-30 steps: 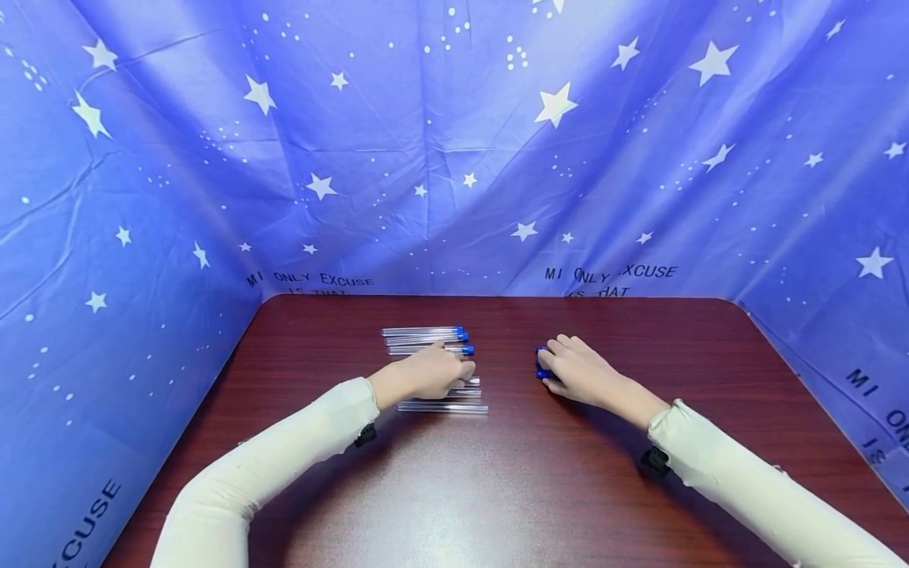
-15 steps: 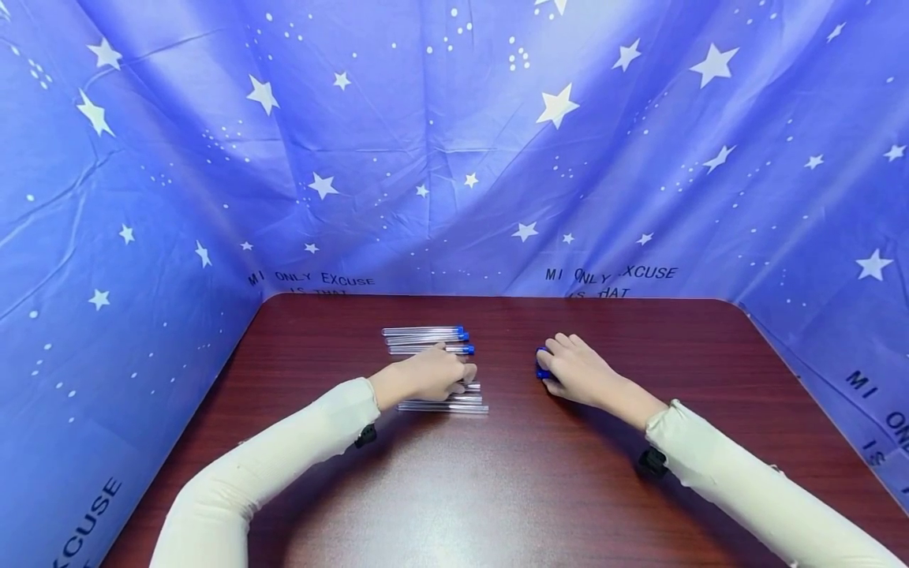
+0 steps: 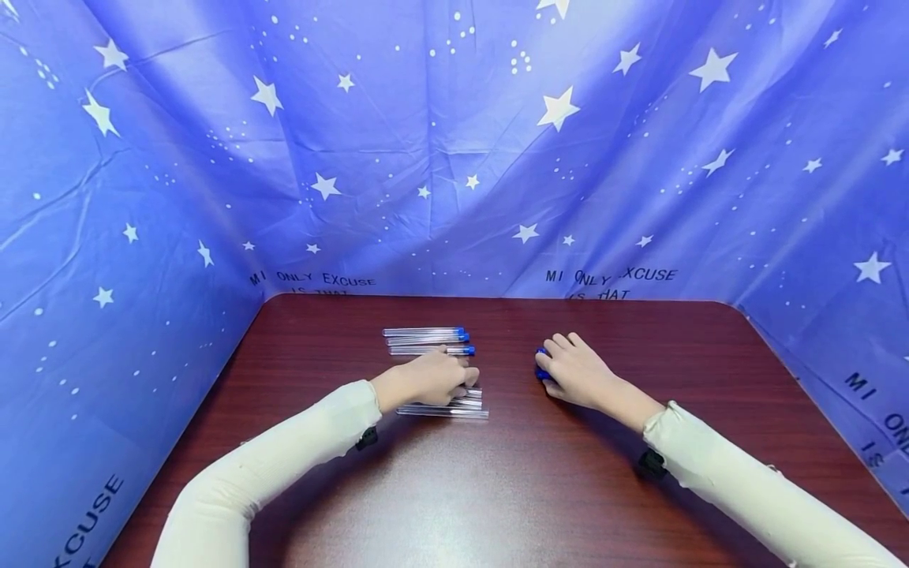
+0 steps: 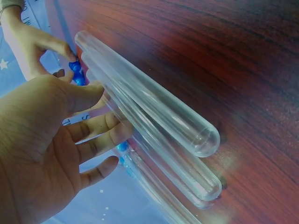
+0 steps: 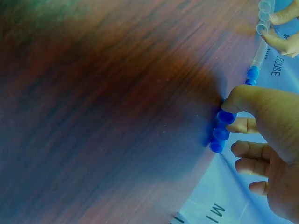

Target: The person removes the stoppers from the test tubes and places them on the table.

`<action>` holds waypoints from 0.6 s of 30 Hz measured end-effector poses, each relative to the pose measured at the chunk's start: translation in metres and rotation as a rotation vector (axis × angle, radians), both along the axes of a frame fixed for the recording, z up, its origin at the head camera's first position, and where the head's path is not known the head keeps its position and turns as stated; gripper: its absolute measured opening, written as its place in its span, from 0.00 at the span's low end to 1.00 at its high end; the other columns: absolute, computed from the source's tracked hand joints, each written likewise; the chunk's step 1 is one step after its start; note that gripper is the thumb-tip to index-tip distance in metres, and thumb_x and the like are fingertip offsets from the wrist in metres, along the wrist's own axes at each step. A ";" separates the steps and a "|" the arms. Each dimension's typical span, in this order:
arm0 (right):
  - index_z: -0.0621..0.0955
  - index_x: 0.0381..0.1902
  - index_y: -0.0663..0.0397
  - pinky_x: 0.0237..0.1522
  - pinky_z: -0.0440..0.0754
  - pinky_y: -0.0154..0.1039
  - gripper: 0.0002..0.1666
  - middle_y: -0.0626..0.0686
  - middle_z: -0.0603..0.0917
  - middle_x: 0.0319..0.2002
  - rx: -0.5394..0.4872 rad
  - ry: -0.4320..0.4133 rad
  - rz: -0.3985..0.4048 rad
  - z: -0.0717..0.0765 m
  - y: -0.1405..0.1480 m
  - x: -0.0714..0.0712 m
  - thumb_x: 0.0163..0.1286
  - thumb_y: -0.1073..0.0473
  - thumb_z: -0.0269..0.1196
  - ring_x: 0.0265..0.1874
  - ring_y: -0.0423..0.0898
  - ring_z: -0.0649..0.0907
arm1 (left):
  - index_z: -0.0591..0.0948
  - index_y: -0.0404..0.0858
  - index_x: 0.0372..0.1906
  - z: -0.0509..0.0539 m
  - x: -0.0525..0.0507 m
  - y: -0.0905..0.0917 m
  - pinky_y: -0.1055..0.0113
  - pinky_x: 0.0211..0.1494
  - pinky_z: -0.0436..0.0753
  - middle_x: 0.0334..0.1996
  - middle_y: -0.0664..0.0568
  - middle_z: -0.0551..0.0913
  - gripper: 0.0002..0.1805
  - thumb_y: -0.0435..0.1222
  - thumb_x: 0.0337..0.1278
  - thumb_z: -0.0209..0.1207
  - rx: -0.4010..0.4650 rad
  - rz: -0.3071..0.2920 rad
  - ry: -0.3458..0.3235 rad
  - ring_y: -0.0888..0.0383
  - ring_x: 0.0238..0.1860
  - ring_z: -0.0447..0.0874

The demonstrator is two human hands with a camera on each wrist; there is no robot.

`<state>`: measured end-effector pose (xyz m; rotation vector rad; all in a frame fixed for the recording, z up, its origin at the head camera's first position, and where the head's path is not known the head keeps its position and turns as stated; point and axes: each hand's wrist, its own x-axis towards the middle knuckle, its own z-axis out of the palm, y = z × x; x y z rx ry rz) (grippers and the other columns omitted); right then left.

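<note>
Three clear test tubes [image 4: 159, 102] without caps lie side by side on the table, round ends to the left in the head view. My left hand [image 3: 429, 377] is over their open ends. Thumb and index finger pinch the farthest of these tubes near its mouth; the index fingertip is partly hidden in the left wrist view. On the right, my right hand [image 3: 578, 371] holds a blue cap [image 5: 226, 116] between thumb and index finger. Two more blue caps [image 5: 218, 139] lie in a row against it, with the other fingers beside them.
Beyond the left hand, several test tubes with blue caps [image 3: 426, 332] lie parallel. Dark red wooden table [image 3: 604, 489] extends around both hands. A blue star-print curtain [image 3: 426, 158] stands along its back and sides.
The uncapped test tubes under my left hand have shifted toward me and closer together, the left fingers moving slightly nearer too. My right hand stays nearly still at the blue caps.
</note>
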<state>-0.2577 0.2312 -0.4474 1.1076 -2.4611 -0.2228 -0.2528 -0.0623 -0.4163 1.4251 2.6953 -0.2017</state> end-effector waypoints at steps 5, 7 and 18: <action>0.77 0.31 0.54 0.38 0.67 0.45 0.18 0.53 0.77 0.31 -0.001 0.014 0.011 0.000 0.000 0.000 0.49 0.53 0.74 0.35 0.53 0.75 | 0.78 0.48 0.42 -0.002 0.000 0.001 0.59 0.52 0.77 0.40 0.59 0.84 0.06 0.44 0.70 0.60 -0.007 0.002 0.011 0.62 0.47 0.84; 0.77 0.31 0.54 0.38 0.67 0.45 0.18 0.53 0.77 0.31 -0.001 0.014 0.011 0.000 0.000 0.000 0.49 0.53 0.74 0.35 0.53 0.74 | 0.77 0.48 0.43 -0.003 0.000 0.001 0.59 0.52 0.76 0.41 0.59 0.84 0.06 0.45 0.70 0.59 -0.010 0.008 0.014 0.62 0.47 0.84; 0.77 0.32 0.54 0.39 0.68 0.46 0.19 0.54 0.77 0.32 0.004 0.021 0.014 0.001 0.002 -0.001 0.50 0.51 0.74 0.35 0.53 0.75 | 0.76 0.47 0.43 0.000 0.000 0.001 0.55 0.55 0.77 0.43 0.57 0.85 0.07 0.45 0.71 0.58 -0.008 0.019 0.007 0.59 0.50 0.85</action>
